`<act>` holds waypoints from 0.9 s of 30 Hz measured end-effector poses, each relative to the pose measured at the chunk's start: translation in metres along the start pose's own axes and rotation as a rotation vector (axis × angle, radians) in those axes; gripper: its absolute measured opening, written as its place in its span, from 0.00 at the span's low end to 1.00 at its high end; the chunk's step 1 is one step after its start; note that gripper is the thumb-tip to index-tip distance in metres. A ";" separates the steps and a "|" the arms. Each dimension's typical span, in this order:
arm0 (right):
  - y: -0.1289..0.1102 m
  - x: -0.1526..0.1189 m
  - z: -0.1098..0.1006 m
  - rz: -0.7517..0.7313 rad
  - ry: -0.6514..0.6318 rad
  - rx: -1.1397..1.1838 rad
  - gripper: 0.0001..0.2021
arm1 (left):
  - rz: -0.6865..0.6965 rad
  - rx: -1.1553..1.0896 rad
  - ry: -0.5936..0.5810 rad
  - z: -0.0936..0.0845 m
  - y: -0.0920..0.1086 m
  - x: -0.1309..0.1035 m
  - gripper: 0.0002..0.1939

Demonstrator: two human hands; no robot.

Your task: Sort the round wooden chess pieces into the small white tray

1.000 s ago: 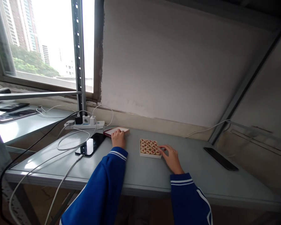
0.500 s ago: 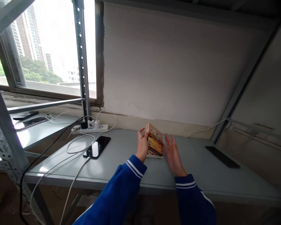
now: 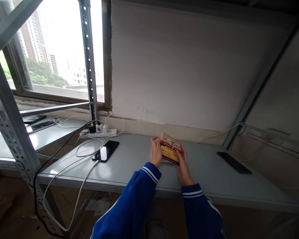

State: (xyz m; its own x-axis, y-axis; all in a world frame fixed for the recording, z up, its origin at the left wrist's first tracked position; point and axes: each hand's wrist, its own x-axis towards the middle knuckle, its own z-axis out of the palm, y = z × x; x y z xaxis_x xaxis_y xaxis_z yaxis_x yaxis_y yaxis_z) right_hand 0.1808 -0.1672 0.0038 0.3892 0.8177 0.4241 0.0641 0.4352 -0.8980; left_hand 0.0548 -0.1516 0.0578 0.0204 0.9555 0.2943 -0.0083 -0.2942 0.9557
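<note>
Between my two hands is a small box [image 3: 169, 151] with a brown and yellow front, printed with Chinese characters and the partial word "Chinese". It is tilted just above or against the grey metal shelf [image 3: 139, 176]; I cannot tell whether its lower edge touches. My left hand [image 3: 156, 152] is closed round its left side, thumb and fingers at the edge. On the opposite side my right hand [image 3: 184, 166] grips the right edge, its fingers against the front. Blue sleeves with white stripes cover both wrists.
A black phone [image 3: 106, 151] with a white charging cable [image 3: 87, 176] lies to the left. Behind it sits a white power strip [image 3: 102, 133] with several plugs. A dark flat phone-like slab [image 3: 234, 162] rests at the right. A perforated metal post [image 3: 12, 122] stands at the left.
My right hand, spread and apart from the box's right side before, has closed onto it. The box has turned so its front faces me more. The view has shifted slightly.
</note>
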 end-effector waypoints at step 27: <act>0.005 -0.242 -0.011 -0.069 -0.083 -0.575 0.14 | 0.025 1.001 -0.042 -0.101 -0.073 -0.255 0.20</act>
